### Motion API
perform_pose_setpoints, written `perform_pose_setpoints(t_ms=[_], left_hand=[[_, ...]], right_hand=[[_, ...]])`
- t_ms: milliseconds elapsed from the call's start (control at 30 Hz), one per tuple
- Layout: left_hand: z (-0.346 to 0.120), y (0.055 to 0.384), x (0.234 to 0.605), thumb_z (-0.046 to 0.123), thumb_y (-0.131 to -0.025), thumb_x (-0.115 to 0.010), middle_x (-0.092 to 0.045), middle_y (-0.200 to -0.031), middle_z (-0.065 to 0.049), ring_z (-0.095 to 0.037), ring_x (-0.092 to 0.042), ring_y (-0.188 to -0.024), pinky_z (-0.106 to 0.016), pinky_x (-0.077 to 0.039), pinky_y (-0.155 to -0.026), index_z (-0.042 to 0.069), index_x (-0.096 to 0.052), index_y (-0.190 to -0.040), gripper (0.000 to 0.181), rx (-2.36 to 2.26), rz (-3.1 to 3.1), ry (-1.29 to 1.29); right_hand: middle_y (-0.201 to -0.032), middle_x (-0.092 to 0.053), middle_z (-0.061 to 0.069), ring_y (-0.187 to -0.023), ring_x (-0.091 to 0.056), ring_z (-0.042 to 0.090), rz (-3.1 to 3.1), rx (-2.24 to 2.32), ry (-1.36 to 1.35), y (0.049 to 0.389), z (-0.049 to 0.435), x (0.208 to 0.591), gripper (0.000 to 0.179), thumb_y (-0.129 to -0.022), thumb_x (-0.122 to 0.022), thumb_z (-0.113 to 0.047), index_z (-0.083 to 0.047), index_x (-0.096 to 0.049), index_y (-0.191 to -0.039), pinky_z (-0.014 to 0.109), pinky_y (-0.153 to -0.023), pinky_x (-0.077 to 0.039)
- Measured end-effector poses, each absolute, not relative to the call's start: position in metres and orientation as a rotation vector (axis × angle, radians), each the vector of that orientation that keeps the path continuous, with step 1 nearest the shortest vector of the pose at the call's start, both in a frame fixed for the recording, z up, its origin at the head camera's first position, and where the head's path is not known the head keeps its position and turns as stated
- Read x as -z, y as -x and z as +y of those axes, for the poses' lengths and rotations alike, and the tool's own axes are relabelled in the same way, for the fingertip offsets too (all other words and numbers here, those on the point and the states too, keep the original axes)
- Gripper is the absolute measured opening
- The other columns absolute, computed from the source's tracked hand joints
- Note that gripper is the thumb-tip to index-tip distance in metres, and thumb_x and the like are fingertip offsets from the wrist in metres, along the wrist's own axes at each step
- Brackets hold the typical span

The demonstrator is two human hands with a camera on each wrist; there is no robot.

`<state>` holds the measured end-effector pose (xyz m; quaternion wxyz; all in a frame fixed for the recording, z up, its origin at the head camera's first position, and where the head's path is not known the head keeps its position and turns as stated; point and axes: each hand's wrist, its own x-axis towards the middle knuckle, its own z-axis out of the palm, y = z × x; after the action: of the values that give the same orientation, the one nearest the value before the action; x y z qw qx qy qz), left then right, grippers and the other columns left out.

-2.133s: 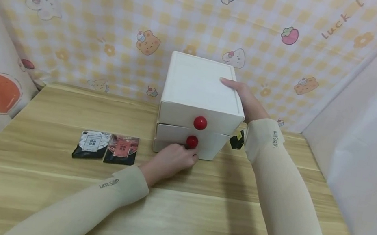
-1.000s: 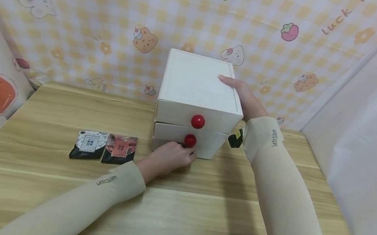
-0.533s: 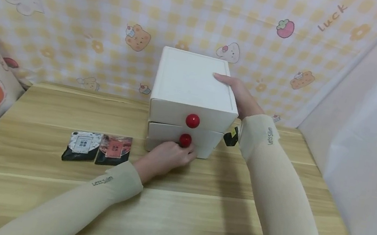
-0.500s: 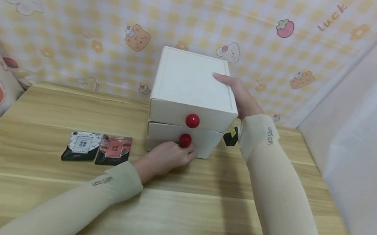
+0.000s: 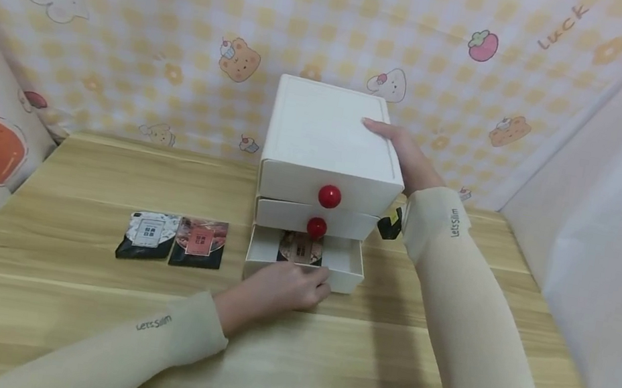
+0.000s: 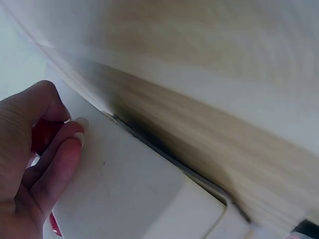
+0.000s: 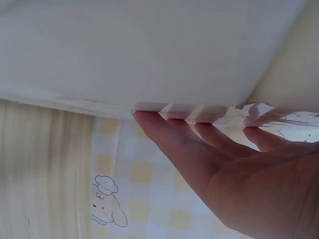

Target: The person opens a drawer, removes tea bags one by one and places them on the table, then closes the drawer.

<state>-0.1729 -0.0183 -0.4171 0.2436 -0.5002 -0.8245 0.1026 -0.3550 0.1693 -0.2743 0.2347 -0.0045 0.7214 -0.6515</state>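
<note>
A white cabinet (image 5: pixel 330 126) with three stacked drawers stands on the table. Its bottom drawer (image 5: pixel 343 261) is pulled partway out, and a dark brown printed packet (image 5: pixel 301 248) lies inside. My left hand (image 5: pixel 279 289) is at that drawer's front; the left wrist view shows its fingers pinching a red knob (image 6: pixel 45 135), hidden in the head view. The upper two drawers are closed, each with a red knob (image 5: pixel 329 196). At the cabinet's right side, my right hand (image 5: pixel 405 156) lays its thumb on the top, its straight fingers (image 7: pixel 174 142) touching the side wall.
Left of the cabinet, a black-and-white packet (image 5: pixel 148 236) and a black-and-red packet (image 5: pixel 199 243) lie side by side on the wooden table (image 5: pixel 284 366). A checked, cartoon-printed cloth (image 5: pixel 185 65) hangs behind, with white cloth at the sides.
The bottom drawer has come out toward me, drawn by my left hand, uncovering the packet inside. My right hand stays on the cabinet. The head view has shifted slightly.
</note>
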Motion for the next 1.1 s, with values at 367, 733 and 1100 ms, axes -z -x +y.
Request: perform_pose_setpoints(t_ms=[367, 733, 1100], left_hand=[[-0.016, 0.137, 0.417, 0.013, -0.094, -0.066, -0.063, -0.094, 0.007, 0.001, -0.042, -0.046, -0.012, -0.038, -0.042, 0.020, -0.071, -0.101, 0.011, -0.262, -2.276, 1.421], [-0.016, 0.109, 0.417, 0.015, -0.094, -0.066, -0.063, -0.098, 0.007, 0.004, -0.040, -0.044, -0.011, -0.031, -0.039, 0.022, -0.071, -0.102, 0.012, -0.246, -2.358, 1.470], [-0.017, 0.095, 0.418, 0.015, -0.091, -0.069, -0.056, -0.089, 0.008, 0.002, -0.031, -0.041, -0.015, -0.024, -0.037, 0.022, -0.065, -0.086, 0.009, -0.224, -2.261, 1.479]], right_hand=[[-0.129, -0.059, 0.005, -0.104, -0.066, 0.017, 1.998, 1.761, 0.029, 0.349, 0.170, 0.271, 0.068, -0.099, -0.048, -0.044, -0.024, -0.026, -0.160, 0.027, -0.085, -0.057], [-0.129, -0.057, 0.006, -0.105, -0.065, 0.017, 1.990, 1.761, 0.061, 0.347, 0.169, 0.271, 0.068, -0.100, -0.046, -0.043, -0.024, -0.024, -0.161, 0.026, -0.086, -0.057], [-0.129, -0.057, 0.007, -0.105, -0.065, 0.017, 2.018, 1.753, 0.089, 0.348, 0.169, 0.272, 0.068, -0.100, -0.044, -0.044, -0.023, -0.024, -0.161, 0.026, -0.086, -0.057]])
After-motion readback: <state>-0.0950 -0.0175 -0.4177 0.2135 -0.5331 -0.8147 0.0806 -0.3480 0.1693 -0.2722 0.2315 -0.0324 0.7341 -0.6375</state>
